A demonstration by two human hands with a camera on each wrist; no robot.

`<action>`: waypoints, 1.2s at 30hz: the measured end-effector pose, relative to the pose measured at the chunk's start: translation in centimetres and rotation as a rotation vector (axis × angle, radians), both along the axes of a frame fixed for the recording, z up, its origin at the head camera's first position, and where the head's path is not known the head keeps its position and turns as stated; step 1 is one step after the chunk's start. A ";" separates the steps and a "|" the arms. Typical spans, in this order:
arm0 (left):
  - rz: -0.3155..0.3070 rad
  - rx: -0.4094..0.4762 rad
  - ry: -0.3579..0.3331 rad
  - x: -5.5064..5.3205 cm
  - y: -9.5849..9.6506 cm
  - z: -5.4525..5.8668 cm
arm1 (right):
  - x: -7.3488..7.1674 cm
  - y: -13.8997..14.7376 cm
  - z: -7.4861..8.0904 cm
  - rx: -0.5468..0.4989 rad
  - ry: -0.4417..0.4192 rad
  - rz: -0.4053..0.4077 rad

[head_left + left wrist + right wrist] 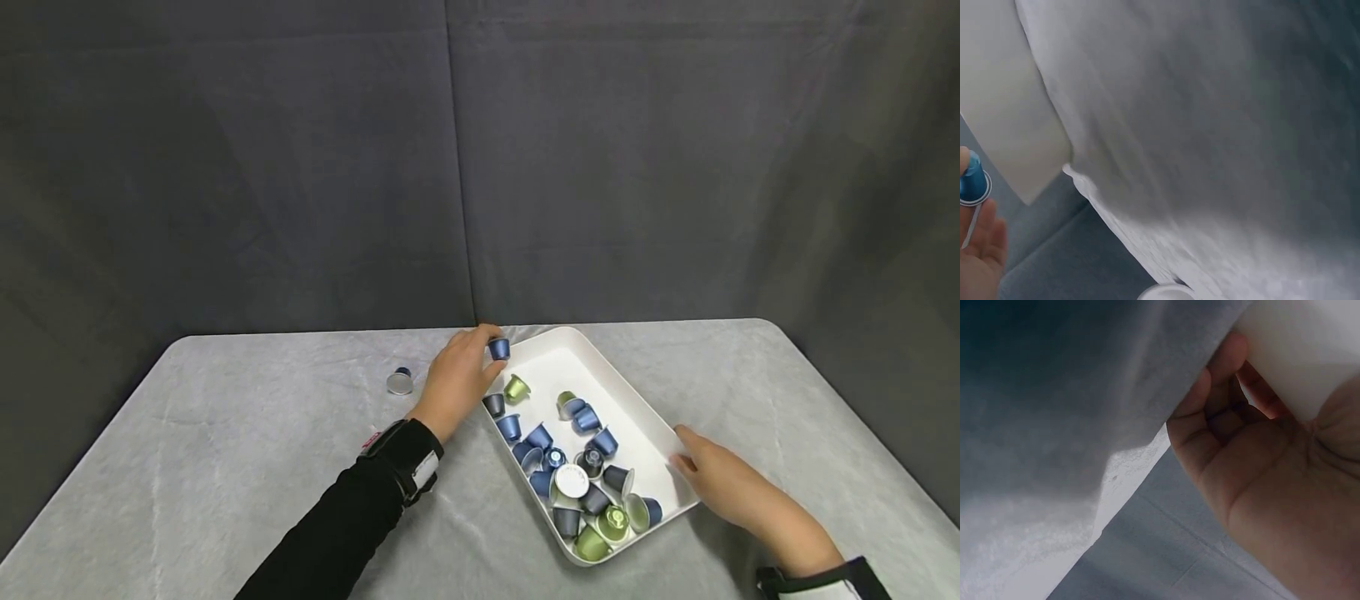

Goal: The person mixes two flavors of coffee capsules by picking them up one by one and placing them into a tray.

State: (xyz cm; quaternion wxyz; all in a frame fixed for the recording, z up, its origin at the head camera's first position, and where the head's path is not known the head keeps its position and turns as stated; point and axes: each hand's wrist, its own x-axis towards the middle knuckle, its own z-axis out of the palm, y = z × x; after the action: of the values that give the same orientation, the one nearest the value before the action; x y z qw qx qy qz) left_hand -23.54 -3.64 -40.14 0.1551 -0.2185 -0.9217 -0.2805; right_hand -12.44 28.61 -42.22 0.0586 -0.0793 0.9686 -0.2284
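Observation:
My left hand [459,379] pinches a blue coffee capsule [499,348] between thumb and fingers, over the far left corner of a white tray [637,396]. In the left wrist view, the blue capsule shows at the left edge, its rim just above the fingers. Blue, green and dark grey capsules lie in the tray, crowded at its near end, with a green capsule [516,388] closest to my left hand. My right hand [723,483] grips the tray's right side, thumb at the rim; the right wrist view shows its fingers curled against the tray wall.
A lone capsule [400,382] with a silver lid lies on the grey cloth-covered table [247,433], left of my left hand. Just behind the tray's far corner runs the table's back edge, and a dark curtain [315,183] hangs beyond.

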 end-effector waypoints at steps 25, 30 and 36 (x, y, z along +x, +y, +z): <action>-0.270 -0.179 0.019 2.4 2.6 -0.2 | 0.0 -0.1 0.0 0.018 0.014 -0.002; -0.278 -0.220 0.023 2.5 2.5 -0.3 | 0.1 -0.2 0.0 0.014 0.002 -0.003; -0.268 -0.222 0.013 2.5 2.5 -0.3 | 0.0 -0.3 0.2 0.025 -0.004 -0.004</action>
State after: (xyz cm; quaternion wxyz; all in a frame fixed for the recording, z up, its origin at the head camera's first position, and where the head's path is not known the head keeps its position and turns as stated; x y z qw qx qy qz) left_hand -21.07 -1.16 -40.46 0.0970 -0.3569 -0.9086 -0.1940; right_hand -12.45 28.28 -42.07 0.0609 -0.0763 0.9714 -0.2167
